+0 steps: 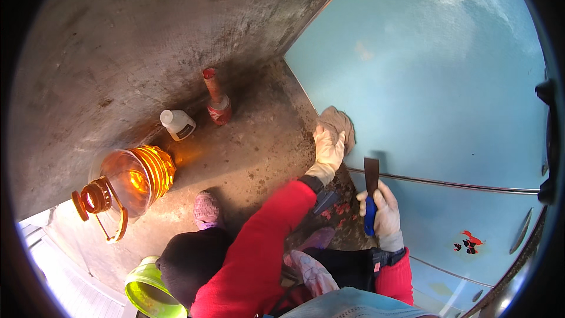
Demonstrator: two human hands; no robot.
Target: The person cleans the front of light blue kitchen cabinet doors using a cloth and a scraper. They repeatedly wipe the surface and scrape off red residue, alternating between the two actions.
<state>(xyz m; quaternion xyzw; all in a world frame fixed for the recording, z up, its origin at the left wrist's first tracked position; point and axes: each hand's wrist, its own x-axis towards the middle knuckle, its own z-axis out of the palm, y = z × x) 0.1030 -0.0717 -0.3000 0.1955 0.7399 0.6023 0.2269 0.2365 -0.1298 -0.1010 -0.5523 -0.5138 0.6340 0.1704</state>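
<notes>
My left hand [329,148], in a pale glove, presses a crumpled greyish-brown cloth [337,124] against the lower edge of a light blue panel [423,97]. Its fingers are bent over the cloth. My right hand [385,212], gloved too, grips the blue handle of a scraper [370,198], whose flat dark blade points away from me. The scraper is over a metal trim strip [441,182] that crosses the blue surface. Red and black patches [470,243] mark the blue surface to the right of my right hand.
Along the stained wall at left stand a large clear plastic jug with amber liquid [150,176], a white bottle [178,124] and a red bottle-like container [216,101]. A lime-green bucket [152,289] is at lower left. Reddish scraps [342,210] lie on the floor near my feet.
</notes>
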